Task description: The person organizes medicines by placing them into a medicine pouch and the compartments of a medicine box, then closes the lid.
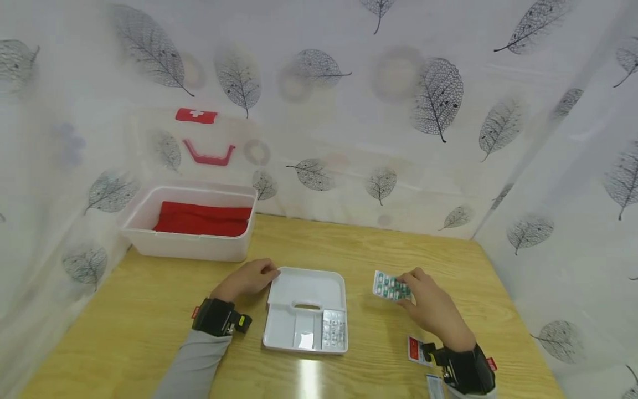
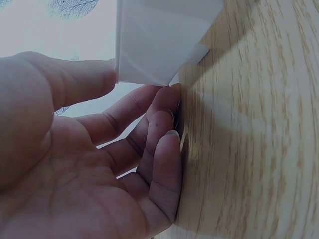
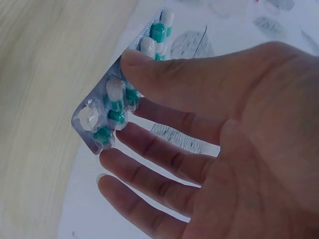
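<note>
My right hand (image 1: 432,308) pinches a blister pack of green-and-white capsules (image 1: 386,286) between thumb and fingers, above the table to the right of a white compartment tray. In the right wrist view the thumb presses across the pack (image 3: 115,94), and one pocket near its corner looks crumpled. The white tray (image 1: 304,282) lies flat on the table, with a clear blister pack (image 1: 333,329) in its lower right compartment. At the tray's upper left corner, my left hand (image 1: 251,278) holds the edge. The left wrist view shows the thumb against the tray's wall (image 2: 149,45) and curled fingers by the tabletop.
A white bin (image 1: 194,246) with red cloth (image 1: 204,219) inside stands at the back left. Behind it, a red handle (image 1: 209,155) shows against the leaf-patterned curtain. A red-and-white packet (image 1: 415,350) and a pale blue packet (image 1: 435,386) lie near my right wrist.
</note>
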Demonstrator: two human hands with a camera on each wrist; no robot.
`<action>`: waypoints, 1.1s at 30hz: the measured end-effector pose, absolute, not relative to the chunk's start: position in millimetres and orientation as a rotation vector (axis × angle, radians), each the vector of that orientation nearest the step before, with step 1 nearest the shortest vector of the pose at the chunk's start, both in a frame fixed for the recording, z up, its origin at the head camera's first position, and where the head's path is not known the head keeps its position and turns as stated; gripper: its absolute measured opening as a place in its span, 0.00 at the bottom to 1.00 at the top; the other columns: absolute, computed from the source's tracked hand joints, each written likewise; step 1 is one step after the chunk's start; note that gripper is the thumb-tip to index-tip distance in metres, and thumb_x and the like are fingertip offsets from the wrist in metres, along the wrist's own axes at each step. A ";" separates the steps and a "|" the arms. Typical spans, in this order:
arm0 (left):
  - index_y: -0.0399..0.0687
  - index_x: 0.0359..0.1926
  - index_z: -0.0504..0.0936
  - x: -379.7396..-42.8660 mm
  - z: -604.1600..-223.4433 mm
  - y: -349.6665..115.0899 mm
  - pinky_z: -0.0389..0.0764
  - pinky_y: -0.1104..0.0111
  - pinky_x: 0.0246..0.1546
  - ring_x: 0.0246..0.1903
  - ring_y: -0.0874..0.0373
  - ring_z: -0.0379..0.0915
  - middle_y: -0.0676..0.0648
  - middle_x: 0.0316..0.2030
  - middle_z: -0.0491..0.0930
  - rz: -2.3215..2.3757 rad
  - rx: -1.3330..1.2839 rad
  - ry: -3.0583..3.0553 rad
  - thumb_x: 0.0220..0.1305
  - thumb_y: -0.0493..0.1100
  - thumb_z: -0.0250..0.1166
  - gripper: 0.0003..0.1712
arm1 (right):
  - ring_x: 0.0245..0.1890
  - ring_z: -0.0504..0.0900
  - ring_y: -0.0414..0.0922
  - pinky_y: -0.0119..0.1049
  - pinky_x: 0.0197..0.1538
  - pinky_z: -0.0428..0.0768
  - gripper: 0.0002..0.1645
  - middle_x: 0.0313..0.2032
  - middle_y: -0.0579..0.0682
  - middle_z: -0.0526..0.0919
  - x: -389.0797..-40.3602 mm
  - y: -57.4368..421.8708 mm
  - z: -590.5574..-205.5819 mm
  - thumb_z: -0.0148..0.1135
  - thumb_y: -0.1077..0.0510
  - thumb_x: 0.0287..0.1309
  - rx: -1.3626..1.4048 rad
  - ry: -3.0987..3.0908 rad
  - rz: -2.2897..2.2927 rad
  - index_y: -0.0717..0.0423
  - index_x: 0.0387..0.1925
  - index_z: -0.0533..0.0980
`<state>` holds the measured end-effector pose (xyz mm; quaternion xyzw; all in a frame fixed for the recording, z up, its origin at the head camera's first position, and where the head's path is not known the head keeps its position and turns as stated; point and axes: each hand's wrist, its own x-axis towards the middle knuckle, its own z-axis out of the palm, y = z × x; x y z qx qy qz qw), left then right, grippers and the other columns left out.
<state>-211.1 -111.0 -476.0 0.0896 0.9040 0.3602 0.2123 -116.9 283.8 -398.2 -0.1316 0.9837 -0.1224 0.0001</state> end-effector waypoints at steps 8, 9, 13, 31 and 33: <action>0.47 0.45 0.80 -210.8 -474.8 -110.8 0.72 0.65 0.36 0.36 0.55 0.70 0.48 0.33 0.75 0.994 0.245 2.538 0.75 0.50 0.58 0.12 | 0.42 0.78 0.43 0.31 0.31 0.74 0.25 0.48 0.50 0.76 -129.6 228.4 -398.0 0.74 0.58 0.57 -0.501 3.045 -0.423 0.56 0.56 0.79; 0.47 0.45 0.80 -210.8 -475.4 -110.8 0.71 0.65 0.35 0.35 0.55 0.70 0.48 0.33 0.74 0.991 0.246 2.543 0.75 0.50 0.59 0.12 | 0.42 0.77 0.43 0.31 0.32 0.75 0.25 0.48 0.50 0.76 -130.5 222.4 -399.0 0.74 0.58 0.57 -0.513 3.039 -0.429 0.56 0.56 0.79; 0.47 0.44 0.80 -210.2 -478.6 -111.6 0.71 0.65 0.35 0.35 0.55 0.70 0.49 0.32 0.74 0.980 0.251 2.552 0.74 0.50 0.60 0.11 | 0.43 0.78 0.42 0.33 0.35 0.78 0.25 0.48 0.49 0.77 -133.6 201.2 -403.5 0.75 0.57 0.56 -0.546 3.013 -0.458 0.56 0.56 0.79; 0.50 0.43 0.80 -208.9 -476.6 -112.6 0.72 0.64 0.36 0.36 0.55 0.71 0.49 0.33 0.75 1.008 0.217 2.537 0.74 0.51 0.60 0.11 | 0.41 0.77 0.45 0.34 0.32 0.76 0.24 0.44 0.49 0.77 -151.1 145.5 -428.6 0.75 0.57 0.55 -0.697 2.981 -0.538 0.55 0.53 0.80; 0.50 0.43 0.80 -208.4 -475.9 -113.1 0.72 0.64 0.36 0.36 0.55 0.71 0.49 0.33 0.75 1.012 0.215 2.535 0.74 0.51 0.60 0.10 | 0.40 0.76 0.45 0.35 0.31 0.75 0.23 0.42 0.48 0.76 -153.0 143.2 -430.8 0.76 0.58 0.54 -0.697 2.972 -0.530 0.55 0.52 0.80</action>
